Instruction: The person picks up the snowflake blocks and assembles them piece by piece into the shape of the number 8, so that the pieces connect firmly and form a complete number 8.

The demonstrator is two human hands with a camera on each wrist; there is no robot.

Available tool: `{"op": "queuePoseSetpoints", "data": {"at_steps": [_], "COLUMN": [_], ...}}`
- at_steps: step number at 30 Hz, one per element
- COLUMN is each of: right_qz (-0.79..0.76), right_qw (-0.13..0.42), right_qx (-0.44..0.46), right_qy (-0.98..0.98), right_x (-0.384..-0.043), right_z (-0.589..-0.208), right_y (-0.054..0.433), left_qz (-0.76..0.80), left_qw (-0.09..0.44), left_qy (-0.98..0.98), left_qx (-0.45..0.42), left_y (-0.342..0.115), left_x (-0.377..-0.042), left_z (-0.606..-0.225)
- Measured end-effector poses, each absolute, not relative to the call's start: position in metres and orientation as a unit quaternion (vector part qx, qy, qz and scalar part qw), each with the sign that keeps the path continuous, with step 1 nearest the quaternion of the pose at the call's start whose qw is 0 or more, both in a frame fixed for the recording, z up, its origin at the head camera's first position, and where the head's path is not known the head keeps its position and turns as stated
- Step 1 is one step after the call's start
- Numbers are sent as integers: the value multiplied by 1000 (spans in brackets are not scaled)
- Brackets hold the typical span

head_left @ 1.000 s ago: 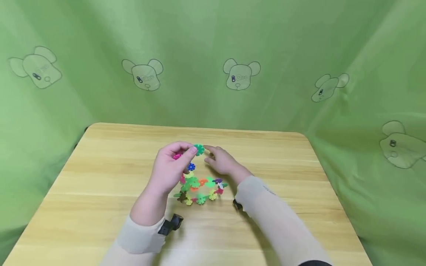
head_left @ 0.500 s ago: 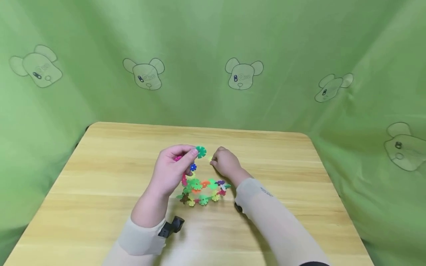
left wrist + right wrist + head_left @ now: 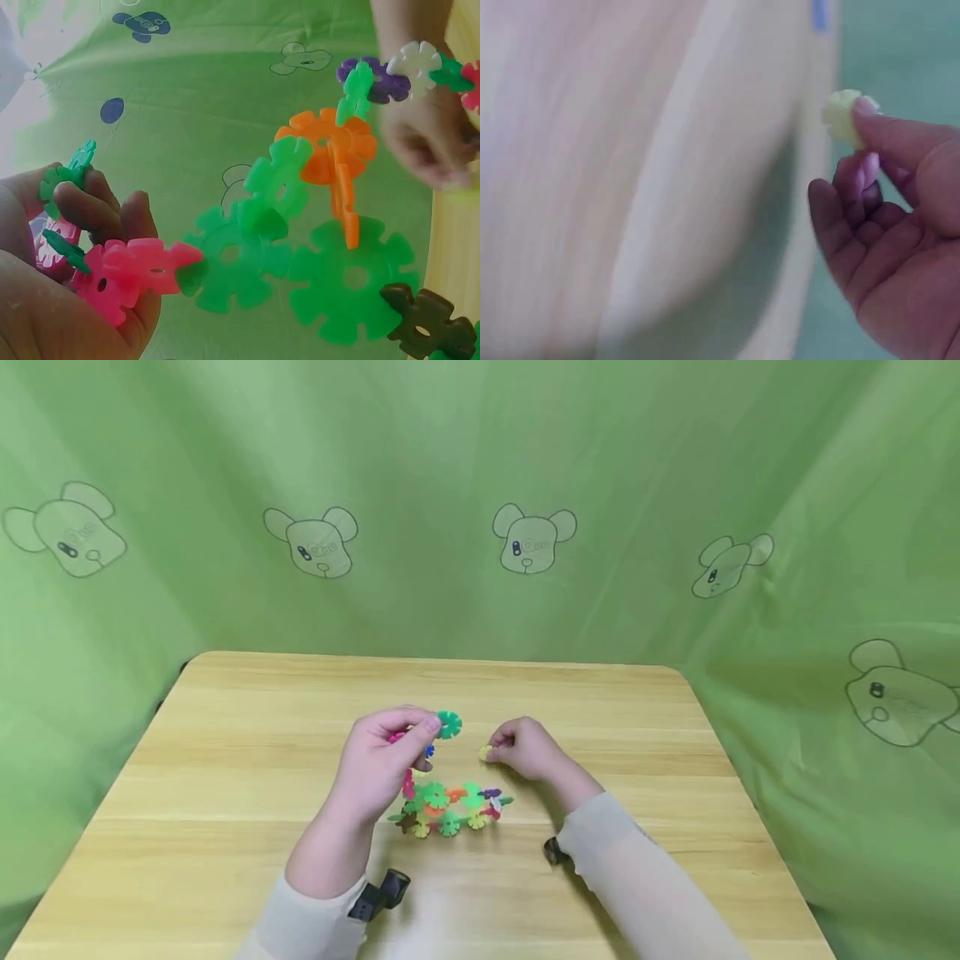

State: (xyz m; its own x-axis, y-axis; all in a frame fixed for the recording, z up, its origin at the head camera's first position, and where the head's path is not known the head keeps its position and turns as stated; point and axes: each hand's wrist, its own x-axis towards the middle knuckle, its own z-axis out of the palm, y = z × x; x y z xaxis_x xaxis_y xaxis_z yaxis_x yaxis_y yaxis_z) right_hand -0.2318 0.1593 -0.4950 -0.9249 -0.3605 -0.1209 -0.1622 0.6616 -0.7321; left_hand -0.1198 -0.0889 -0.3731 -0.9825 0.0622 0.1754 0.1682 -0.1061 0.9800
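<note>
My left hand [image 3: 378, 764] pinches a green notched flower disc [image 3: 449, 724] at the top of a chain of linked plastic flower discs. Pink discs [image 3: 120, 274] of that chain lie against its palm in the left wrist view. Lower down, the chain joins a ring of interlocked discs [image 3: 449, 823] in green, orange, yellow, purple, white and brown. A blue disc [image 3: 430, 751] shows partly behind the left fingers. Off to the right, my right hand [image 3: 531, 750] pinches a single yellow flower disc [image 3: 843, 117] between thumb and finger, apart from the chain.
A light wooden table [image 3: 225, 760] lies beneath both hands. Green cloth [image 3: 420, 602] printed with bear heads hangs behind the table and along both sides. Black wrist cameras [image 3: 395, 888] sit by the sleeves.
My right hand has drawn back rightward from the green disc, and the yellow disc has come into sight in its fingers. The left hand keeps its hold on the chain.
</note>
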Motion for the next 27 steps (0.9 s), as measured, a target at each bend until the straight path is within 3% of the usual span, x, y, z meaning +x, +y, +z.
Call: {"op": "queuePoseSetpoints", "data": {"at_steps": [4, 8, 11, 18, 27], "right_qz": [-504, -600, -629, -557, -499], "right_qw": [42, -84, -149, -217, -293], "right_qx": [-176, -253, -313, -401, -443], "right_qy": [844, 754, 696, 694, 684], "right_x": [-212, -189, -174, -163, -159], "right_z": [-453, -406, -384, -366, -365], "right_y": [155, 148, 145, 139, 130], "left_qz": [-742, -747, -747, -756, -787], "left_qw": [44, 45, 45, 45, 44], "left_qy": [-665, -660, -660, -649, -614], "left_qx": [-77, -63, -60, -69, -47], "left_y": [-86, -83, -81, -77, -70], "left_x": [-121, -122, -123, -122, -120], "left_z": [-372, -371, -371, -368, -367]}}
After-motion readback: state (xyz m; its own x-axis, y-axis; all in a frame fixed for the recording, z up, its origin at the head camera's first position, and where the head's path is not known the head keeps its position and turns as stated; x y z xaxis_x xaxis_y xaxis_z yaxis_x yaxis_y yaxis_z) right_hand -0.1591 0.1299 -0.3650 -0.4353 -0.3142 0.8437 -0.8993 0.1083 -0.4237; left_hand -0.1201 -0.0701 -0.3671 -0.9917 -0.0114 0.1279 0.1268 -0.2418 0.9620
